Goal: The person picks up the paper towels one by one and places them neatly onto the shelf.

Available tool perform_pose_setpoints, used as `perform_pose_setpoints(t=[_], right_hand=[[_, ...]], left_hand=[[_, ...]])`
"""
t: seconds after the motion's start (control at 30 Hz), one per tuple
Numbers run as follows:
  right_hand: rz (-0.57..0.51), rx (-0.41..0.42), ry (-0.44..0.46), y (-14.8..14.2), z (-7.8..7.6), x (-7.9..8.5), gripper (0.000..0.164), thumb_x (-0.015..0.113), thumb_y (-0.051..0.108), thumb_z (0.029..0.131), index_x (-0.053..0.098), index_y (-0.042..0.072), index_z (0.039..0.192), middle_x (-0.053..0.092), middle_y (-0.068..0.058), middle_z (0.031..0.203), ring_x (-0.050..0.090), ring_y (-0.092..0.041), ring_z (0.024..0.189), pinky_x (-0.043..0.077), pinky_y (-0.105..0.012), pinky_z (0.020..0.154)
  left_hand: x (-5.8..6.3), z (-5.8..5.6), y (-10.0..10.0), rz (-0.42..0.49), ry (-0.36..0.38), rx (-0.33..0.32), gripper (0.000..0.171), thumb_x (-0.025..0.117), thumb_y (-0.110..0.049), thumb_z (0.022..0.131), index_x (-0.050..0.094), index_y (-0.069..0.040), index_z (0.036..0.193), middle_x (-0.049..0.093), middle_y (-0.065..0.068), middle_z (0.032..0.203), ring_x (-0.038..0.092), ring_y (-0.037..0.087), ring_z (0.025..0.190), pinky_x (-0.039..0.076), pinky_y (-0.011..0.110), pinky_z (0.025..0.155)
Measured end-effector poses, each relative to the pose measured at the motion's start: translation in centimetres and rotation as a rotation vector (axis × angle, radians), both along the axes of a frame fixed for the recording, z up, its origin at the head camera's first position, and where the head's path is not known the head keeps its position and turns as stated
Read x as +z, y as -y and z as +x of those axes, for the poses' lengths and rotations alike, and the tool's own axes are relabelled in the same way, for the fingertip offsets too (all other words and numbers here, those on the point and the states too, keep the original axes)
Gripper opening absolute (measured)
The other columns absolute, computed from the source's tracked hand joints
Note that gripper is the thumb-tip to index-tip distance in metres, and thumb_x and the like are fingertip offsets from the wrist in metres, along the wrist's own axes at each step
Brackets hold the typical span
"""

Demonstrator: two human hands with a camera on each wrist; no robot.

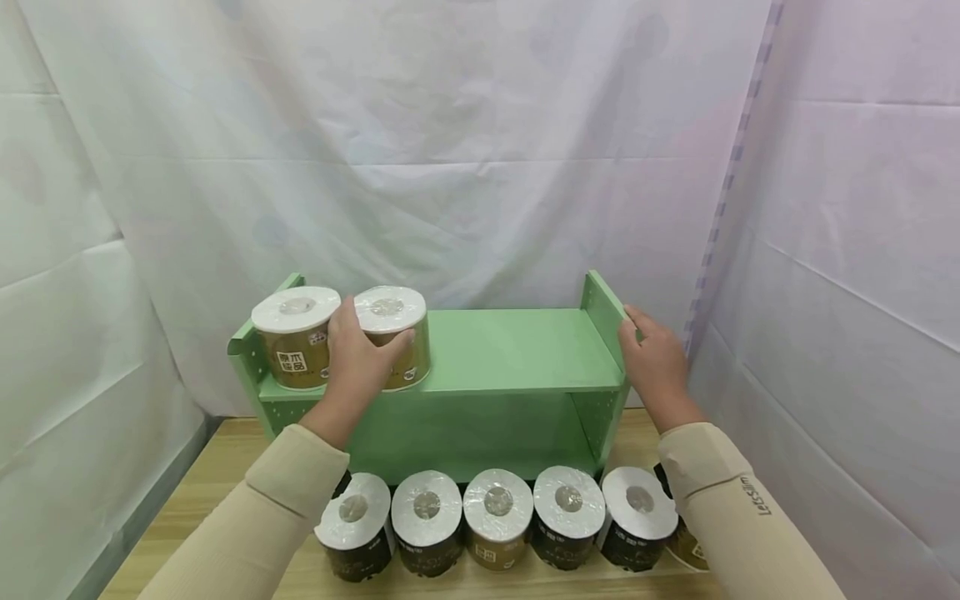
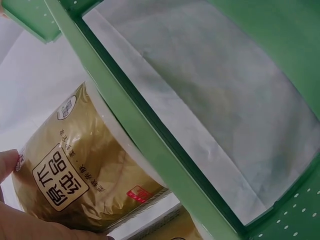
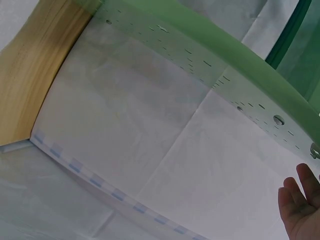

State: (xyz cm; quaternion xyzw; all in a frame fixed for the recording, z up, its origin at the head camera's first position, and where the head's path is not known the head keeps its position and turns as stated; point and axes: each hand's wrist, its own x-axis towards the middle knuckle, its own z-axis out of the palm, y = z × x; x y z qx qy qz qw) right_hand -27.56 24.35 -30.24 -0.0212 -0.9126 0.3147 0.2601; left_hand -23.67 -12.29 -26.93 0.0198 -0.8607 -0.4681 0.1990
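My left hand (image 1: 356, 358) grips a gold-wrapped toilet paper roll (image 1: 392, 307) with a white top, thumb at its front right and fingers on its left side. This roll stands upright at the front of the green shelf's upper board (image 1: 510, 350), just right of another gold roll (image 1: 296, 358). In the left wrist view the gold wrapper (image 2: 75, 170) shows dark printed characters. My right hand (image 1: 654, 362) is at the upper front edge of the right side panel (image 1: 603, 312). The right wrist view shows its fingers (image 3: 306, 180) extended, holding nothing.
Several upright rolls line the wooden table (image 1: 187, 500) before the shelf, some black-wrapped (image 1: 360, 558) and some gold-wrapped (image 1: 498, 550). The green rack's lower compartment (image 1: 465, 433) lies behind them. White cloth (image 1: 450, 125) hangs at the back and both sides.
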Motion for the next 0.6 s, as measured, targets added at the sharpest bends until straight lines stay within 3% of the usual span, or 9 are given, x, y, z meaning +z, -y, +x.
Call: perform_pose_setpoints(t=[0.37, 0.6], right_hand=[[-0.012, 0.004, -0.006, 0.2, -0.1, 0.0, 0.053, 0.027, 0.038, 0.101, 0.049, 0.012, 0.142, 0.049, -0.016, 0.141, 0.047, -0.041, 0.127, 0.038, -0.058, 0.100], [-0.037, -0.008, -0.010, 0.4, 0.0, 0.1, 0.053, 0.027, 0.037, 0.100, 0.050, 0.013, 0.142, 0.051, -0.018, 0.139, 0.054, -0.040, 0.116, 0.042, -0.057, 0.094]], left_hand=[[-0.1, 0.4, 0.1, -0.020, -0.015, -0.004, 0.097, 0.070, -0.030, 0.087, 0.006, -0.005, 0.154, 0.010, 0.021, 0.156, 0.016, 0.038, 0.142, 0.028, 0.058, 0.109], [-0.2, 1.2, 0.3, -0.040, -0.075, 0.008, 0.094, 0.072, -0.028, 0.086, 0.011, -0.005, 0.154, 0.011, 0.021, 0.156, 0.017, 0.037, 0.142, 0.028, 0.057, 0.109]])
